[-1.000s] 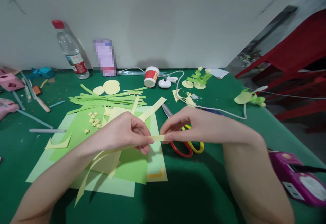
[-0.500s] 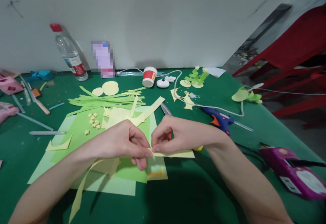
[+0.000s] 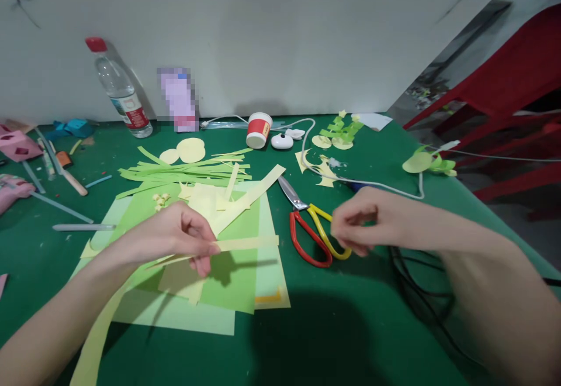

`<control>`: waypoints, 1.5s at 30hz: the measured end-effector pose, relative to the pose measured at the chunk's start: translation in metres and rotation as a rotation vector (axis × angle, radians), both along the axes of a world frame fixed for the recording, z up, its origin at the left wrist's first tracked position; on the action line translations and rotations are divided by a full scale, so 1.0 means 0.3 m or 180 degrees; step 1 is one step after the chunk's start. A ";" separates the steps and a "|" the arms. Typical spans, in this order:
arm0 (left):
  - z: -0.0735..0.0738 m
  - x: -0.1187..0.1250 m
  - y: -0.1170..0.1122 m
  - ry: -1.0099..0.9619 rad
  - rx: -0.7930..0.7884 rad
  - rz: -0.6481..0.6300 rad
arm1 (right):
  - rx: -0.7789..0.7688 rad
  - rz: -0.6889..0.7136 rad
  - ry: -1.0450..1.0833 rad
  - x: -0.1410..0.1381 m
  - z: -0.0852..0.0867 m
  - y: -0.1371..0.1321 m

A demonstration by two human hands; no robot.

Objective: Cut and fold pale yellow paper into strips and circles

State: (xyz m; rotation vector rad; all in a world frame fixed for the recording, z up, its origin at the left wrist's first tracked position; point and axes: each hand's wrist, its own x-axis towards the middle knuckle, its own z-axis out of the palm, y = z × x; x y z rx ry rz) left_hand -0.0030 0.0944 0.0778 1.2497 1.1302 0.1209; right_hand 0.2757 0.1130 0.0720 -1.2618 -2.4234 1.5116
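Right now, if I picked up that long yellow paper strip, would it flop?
Probably floppy: the paper strip droops in a long tail below the left hand. Likely very light, since a fingertip pinch holds it. Its short end sticks out nearly level, so perhaps slightly stiff.

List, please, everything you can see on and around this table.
table: one, green, under everything
bottle: one, clear with red cap, back left by the wall
cup: one, red and white, back centre
paper sheets: several, green, stacked at centre
thin strips: many, green, behind the sheets
cable: one, white, back right
chair: red, far right, count unclear
scissors: one pair, red and yellow handles, right of the sheets
yellow strip: one, pale yellow, above the sheets
left hand: pinches the yellow strip
right hand: fingers curled, over the scissors' handles
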 end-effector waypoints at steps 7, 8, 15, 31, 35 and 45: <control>-0.038 0.083 -0.030 0.0143 0.0509 -0.0029 | 0.1170 -0.0697 0.0857 -0.178 -0.043 -0.094; -0.039 0.095 -0.037 0.0195 0.0647 -0.0055 | 0.1176 -0.0702 0.0857 -0.200 -0.051 -0.103; -0.020 0.118 -0.058 0.0648 0.1408 -0.0312 | 0.1107 -0.0580 0.0696 -0.234 -0.070 -0.106; -0.009 0.107 -0.054 0.0321 0.0711 -0.0375 | 0.0082 -0.0263 0.0410 -0.196 -0.033 -0.091; 0.007 0.064 -0.033 0.0220 0.0503 -0.0274 | 0.0011 -0.0400 0.0150 -0.137 -0.018 -0.084; 0.003 0.040 -0.014 0.0315 0.0355 -0.0150 | 0.0977 -0.1024 0.0493 -0.087 -0.018 -0.083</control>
